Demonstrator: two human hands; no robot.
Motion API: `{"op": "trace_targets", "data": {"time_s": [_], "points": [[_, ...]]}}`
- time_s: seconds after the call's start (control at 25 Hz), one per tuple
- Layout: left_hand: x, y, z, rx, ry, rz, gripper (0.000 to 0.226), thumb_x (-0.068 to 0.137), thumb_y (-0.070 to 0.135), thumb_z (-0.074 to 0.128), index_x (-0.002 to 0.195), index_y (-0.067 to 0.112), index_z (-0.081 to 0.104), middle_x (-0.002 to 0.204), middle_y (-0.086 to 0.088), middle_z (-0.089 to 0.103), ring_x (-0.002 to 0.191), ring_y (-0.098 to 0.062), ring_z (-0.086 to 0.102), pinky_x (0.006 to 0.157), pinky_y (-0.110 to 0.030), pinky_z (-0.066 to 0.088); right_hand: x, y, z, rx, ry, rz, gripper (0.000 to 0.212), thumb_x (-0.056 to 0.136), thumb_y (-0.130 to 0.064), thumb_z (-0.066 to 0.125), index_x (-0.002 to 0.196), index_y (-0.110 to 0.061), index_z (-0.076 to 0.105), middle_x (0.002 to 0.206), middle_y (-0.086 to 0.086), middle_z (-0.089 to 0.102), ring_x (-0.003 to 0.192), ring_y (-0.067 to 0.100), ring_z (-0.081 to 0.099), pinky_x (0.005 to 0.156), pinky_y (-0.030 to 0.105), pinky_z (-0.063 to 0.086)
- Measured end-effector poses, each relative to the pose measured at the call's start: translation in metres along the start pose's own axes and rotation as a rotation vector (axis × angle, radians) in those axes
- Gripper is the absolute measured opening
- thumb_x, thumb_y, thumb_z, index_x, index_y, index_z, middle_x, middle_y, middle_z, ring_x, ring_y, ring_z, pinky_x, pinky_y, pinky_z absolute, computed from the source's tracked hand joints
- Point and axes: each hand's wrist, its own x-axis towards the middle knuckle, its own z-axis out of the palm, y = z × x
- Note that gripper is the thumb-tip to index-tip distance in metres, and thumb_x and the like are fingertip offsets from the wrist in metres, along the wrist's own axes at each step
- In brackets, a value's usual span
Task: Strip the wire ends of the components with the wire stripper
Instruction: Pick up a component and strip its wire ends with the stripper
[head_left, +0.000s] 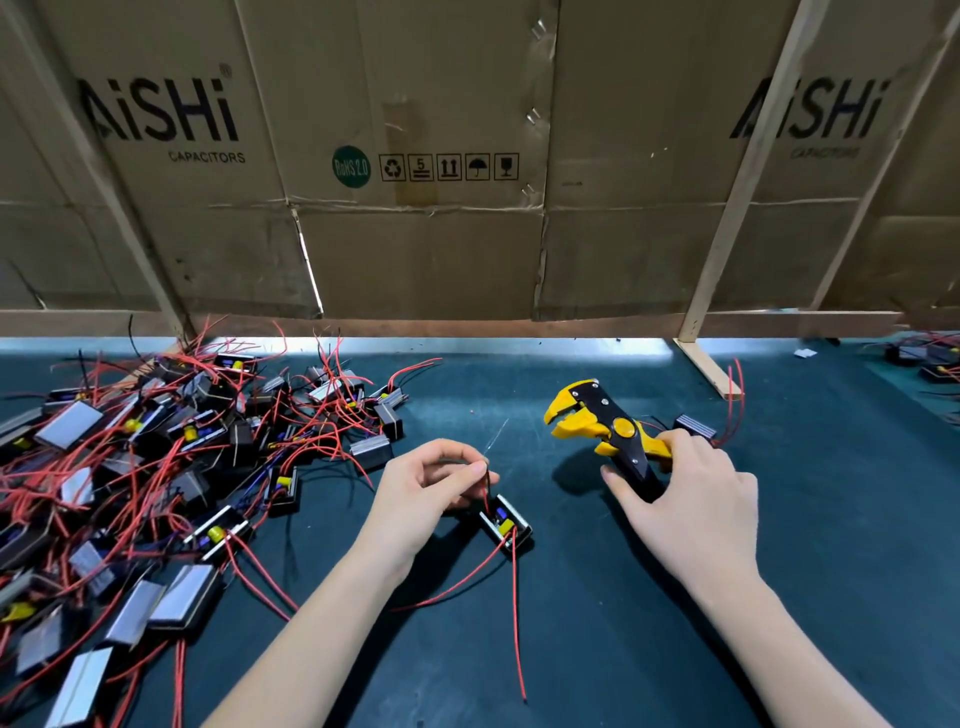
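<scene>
We read "AiSHi CAPACITORS" on the carton (171, 156) up beyond our left hand (423, 499). Same brand on the second carton (810, 119) beyond our right hand (691, 499), its small line blurred. Between them: a green "RoHS 2.0" sticker (351, 167), then handling icons (449, 167), one marked "5".

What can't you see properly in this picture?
- Wire end pinched by the left hand: too thin to tell whether it is stripped.
- Wire stripper handles: partly covered by the right hand.
- Component behind the right hand: mostly hidden by its fingers.
- Pile of components: cut off by the left edge.
</scene>
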Motion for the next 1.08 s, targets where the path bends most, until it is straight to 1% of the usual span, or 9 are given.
{"op": "trace_targets", "data": {"time_s": [0.12,0.24,0.32,0.36,0.48,0.56,0.76,1.0,1.08], "points": [[-0.002,0.002,0.004,0.109,-0.090,0.126,0.005,0.095,0.005,0.059,0.092,0.008,0.060,0.085,-0.008,0.077,0.079,-0.013,0.070,0.070,-0.013,0.049,0.000,-0.002,0.005,-0.053,0.016,-0.038,0.051,0.070,-0.052,0.079,0.094,-0.011,0.062,0.081,0.002,0.062,0.080,0.032,0.058,0.070,0.039,0.034],[-0.005,0.002,0.008,0.201,-0.209,0.250,0.004,0.098,0.004,0.055,0.095,0.006,0.057,0.082,-0.009,0.073,0.081,-0.021,0.069,0.077,-0.020,0.050,0.002,-0.007,0.009,-0.098,-0.026,-0.064,0.055,0.072,-0.055,0.076,0.101,-0.011,0.063,0.089,0.002,0.063,0.086,0.032,0.058,0.074,0.040,0.034],[-0.008,0.000,0.012,0.289,-0.222,0.300,0.007,0.097,0.004,0.056,0.094,0.010,0.059,0.078,-0.006,0.070,0.076,-0.022,0.066,0.078,-0.025,0.051,0.002,-0.008,0.011,-0.103,-0.060,-0.098,0.056,0.073,-0.058,0.073,0.104,-0.013,0.062,0.093,0.001,0.062,0.088,0.030,0.057,0.075,0.040,0.034],[-0.008,-0.001,0.013,0.324,-0.185,0.311,0.009,0.096,0.004,0.058,0.092,0.013,0.060,0.075,-0.004,0.070,0.074,-0.021,0.065,0.078,-0.026,0.051,0.000,-0.009,0.011,-0.094,-0.072,-0.119,0.055,0.073,-0.059,0.072,0.103,-0.014,0.062,0.092,0.000,0.062,0.088,0.029,0.057,0.075,0.040,0.034],[-0.009,-0.005,0.016,0.373,-0.006,0.279,0.016,0.091,0.006,0.064,0.092,0.017,0.053,0.073,0.001,0.073,0.068,-0.018,0.066,0.073,-0.028,0.051,-0.003,-0.011,0.010,-0.063,-0.068,-0.178,0.052,0.072,-0.060,0.072,0.097,-0.015,0.061,0.086,-0.002,0.059,0.083,0.028,0.057,0.073,0.039,0.034],[-0.008,-0.005,0.016,0.345,0.034,0.230,0.023,0.091,0.008,0.066,0.092,0.016,0.045,0.073,0.000,0.075,0.070,-0.022,0.068,0.073,-0.028,0.051,-0.004,-0.012,0.010,-0.070,-0.044,-0.212,0.051,0.071,-0.059,0.073,0.094,-0.015,0.061,0.082,-0.002,0.059,0.079,0.028,0.056,0.070,0.038,0.035],[-0.006,-0.006,0.015,0.312,0.018,0.174,0.025,0.091,0.008,0.065,0.090,0.013,0.041,0.075,-0.004,0.076,0.074,-0.029,0.070,0.081,-0.040,0.053,-0.003,-0.011,0.010,-0.112,0.016,-0.287,0.048,0.073,-0.058,0.072,0.086,-0.014,0.059,0.076,-0.001,0.056,0.073,0.029,0.055,0.067,0.039,0.038],[-0.003,-0.010,0.014,0.246,0.005,0.170,0.023,0.095,0.004,0.060,0.088,0.013,0.039,0.074,-0.006,0.075,0.075,-0.022,0.073,0.076,-0.025,0.053,-0.005,-0.012,0.011,-0.178,0.038,-0.345,0.048,0.068,-0.055,0.076,0.082,-0.013,0.057,0.074,0.001,0.054,0.071,0.030,0.053,0.066,0.039,0.038],[-0.001,-0.011,0.013,0.248,-0.001,0.157,0.023,0.095,0.004,0.059,0.088,0.013,0.040,0.075,-0.006,0.076,0.072,-0.020,0.072,0.076,-0.025,0.052,-0.006,-0.013,0.011,-0.166,0.045,-0.352,0.048,0.069,-0.056,0.074,0.082,-0.013,0.057,0.073,0.000,0.054,0.070,0.029,0.052,0.066,0.039,0.037]]}}
